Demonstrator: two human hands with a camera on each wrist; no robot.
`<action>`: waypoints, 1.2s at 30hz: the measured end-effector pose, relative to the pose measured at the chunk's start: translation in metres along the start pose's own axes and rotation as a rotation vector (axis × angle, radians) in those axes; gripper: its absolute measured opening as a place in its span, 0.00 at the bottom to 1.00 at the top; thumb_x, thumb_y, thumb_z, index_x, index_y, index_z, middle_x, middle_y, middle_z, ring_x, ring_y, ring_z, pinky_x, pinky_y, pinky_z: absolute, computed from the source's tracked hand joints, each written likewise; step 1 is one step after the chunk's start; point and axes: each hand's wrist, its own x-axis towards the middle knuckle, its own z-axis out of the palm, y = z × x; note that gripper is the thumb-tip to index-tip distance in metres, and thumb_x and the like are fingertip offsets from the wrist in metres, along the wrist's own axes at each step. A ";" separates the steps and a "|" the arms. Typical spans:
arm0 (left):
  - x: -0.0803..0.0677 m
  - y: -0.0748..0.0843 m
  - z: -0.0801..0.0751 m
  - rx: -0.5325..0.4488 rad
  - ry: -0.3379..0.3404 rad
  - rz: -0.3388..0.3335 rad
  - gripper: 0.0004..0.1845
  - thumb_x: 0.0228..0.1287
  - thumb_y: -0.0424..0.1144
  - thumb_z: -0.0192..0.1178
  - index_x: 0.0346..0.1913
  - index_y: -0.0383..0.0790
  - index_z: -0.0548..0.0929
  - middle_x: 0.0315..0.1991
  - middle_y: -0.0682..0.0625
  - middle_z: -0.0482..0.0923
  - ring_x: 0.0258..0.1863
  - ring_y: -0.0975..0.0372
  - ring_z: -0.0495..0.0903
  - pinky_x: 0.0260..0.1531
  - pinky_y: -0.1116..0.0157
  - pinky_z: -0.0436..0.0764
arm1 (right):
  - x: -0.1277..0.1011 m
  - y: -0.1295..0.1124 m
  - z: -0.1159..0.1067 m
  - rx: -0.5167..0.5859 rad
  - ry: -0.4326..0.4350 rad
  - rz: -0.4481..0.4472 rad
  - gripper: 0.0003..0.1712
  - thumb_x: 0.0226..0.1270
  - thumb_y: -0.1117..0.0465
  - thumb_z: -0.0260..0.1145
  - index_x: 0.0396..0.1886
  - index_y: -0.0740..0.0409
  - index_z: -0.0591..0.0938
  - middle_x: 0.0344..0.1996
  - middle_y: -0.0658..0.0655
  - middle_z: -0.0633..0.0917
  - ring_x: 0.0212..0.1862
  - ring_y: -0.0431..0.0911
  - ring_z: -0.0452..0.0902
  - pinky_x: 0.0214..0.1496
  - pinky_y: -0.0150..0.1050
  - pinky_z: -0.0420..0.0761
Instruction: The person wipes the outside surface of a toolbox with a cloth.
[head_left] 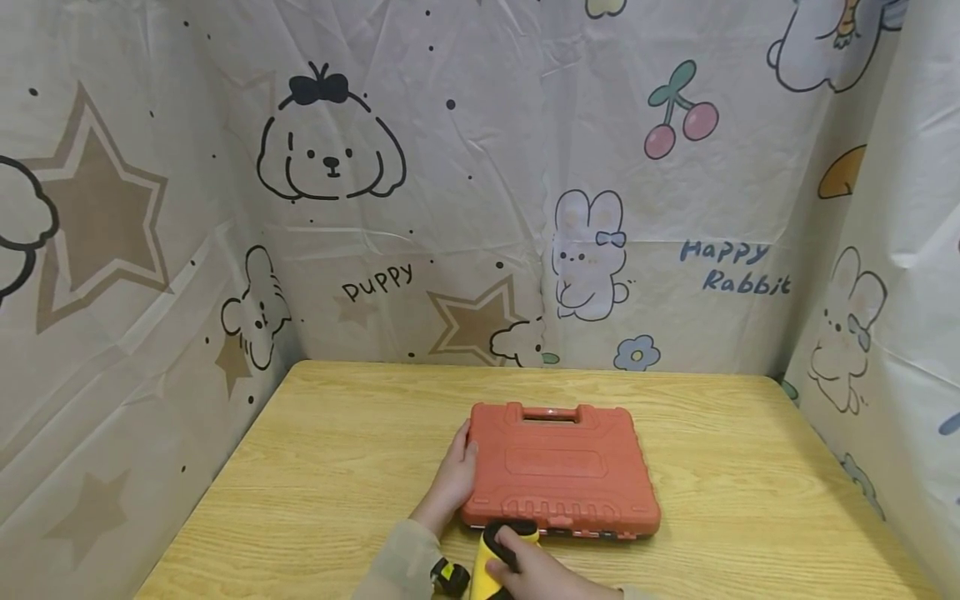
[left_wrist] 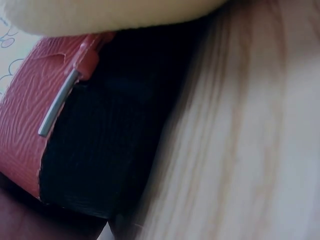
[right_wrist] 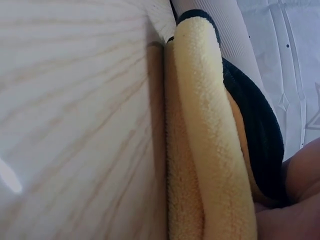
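A closed orange plastic tool case [head_left: 558, 467] lies flat on the wooden table [head_left: 337, 450], its handle on the far side. My left hand [head_left: 457, 471] rests against the case's left edge, fingers touching its side and top rim. My right hand [head_left: 528, 573] grips a yellow fleece cloth with a black part [head_left: 498, 540], held against the case's front edge. In the right wrist view the cloth [right_wrist: 210, 140] stands folded on the table, my fingers [right_wrist: 300, 190] at its lower right. The left wrist view shows the case's textured orange shell [left_wrist: 25, 115] with a metal pin, very close up.
A small black and yellow object [head_left: 448, 577] lies by my left wrist at the table's near edge. Printed cartoon sheets [head_left: 480, 208] wall in the table at the back and on both sides. Bare wood [head_left: 750, 467] stretches right of the case.
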 end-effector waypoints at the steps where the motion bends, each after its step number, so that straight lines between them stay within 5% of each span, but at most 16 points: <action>1: 0.000 0.000 0.000 0.001 0.000 0.002 0.30 0.85 0.39 0.38 0.82 0.35 0.51 0.80 0.31 0.53 0.80 0.37 0.51 0.77 0.36 0.53 | -0.001 0.000 0.000 -0.005 0.005 -0.004 0.11 0.79 0.49 0.62 0.47 0.50 0.72 0.28 0.46 0.72 0.28 0.38 0.72 0.31 0.32 0.71; 8: -0.002 0.001 0.000 -0.001 -0.001 0.021 0.29 0.85 0.38 0.38 0.82 0.32 0.51 0.80 0.29 0.53 0.79 0.35 0.51 0.77 0.35 0.53 | -0.009 0.004 -0.004 0.031 -0.008 -0.011 0.15 0.79 0.48 0.62 0.52 0.53 0.73 0.27 0.44 0.72 0.24 0.36 0.71 0.32 0.32 0.72; 16: -0.002 0.001 0.000 -0.005 0.001 0.023 0.30 0.85 0.38 0.38 0.82 0.32 0.50 0.80 0.30 0.52 0.80 0.36 0.50 0.77 0.35 0.52 | -0.017 0.011 -0.010 0.049 0.050 0.089 0.24 0.74 0.42 0.66 0.61 0.49 0.80 0.41 0.51 0.86 0.40 0.43 0.81 0.43 0.38 0.79; 25: -0.002 0.001 0.000 0.001 0.002 0.000 0.30 0.86 0.40 0.37 0.82 0.35 0.50 0.81 0.32 0.52 0.80 0.37 0.50 0.77 0.36 0.52 | -0.022 0.015 -0.021 0.099 0.025 0.020 0.22 0.76 0.42 0.63 0.60 0.48 0.81 0.41 0.50 0.87 0.41 0.42 0.84 0.42 0.33 0.80; 30: -0.002 0.002 0.000 -0.004 0.000 0.009 0.30 0.85 0.39 0.37 0.82 0.34 0.50 0.81 0.31 0.52 0.80 0.37 0.50 0.78 0.36 0.51 | -0.028 0.015 -0.030 0.149 -0.010 -0.013 0.26 0.79 0.43 0.59 0.68 0.49 0.77 0.50 0.49 0.87 0.51 0.40 0.85 0.50 0.29 0.82; 36: -0.002 0.002 0.000 0.002 0.002 0.015 0.30 0.85 0.39 0.37 0.82 0.33 0.50 0.81 0.31 0.52 0.80 0.37 0.50 0.78 0.37 0.52 | -0.062 -0.068 -0.035 0.248 -0.043 0.059 0.27 0.80 0.46 0.58 0.67 0.60 0.75 0.46 0.53 0.86 0.47 0.43 0.86 0.49 0.36 0.85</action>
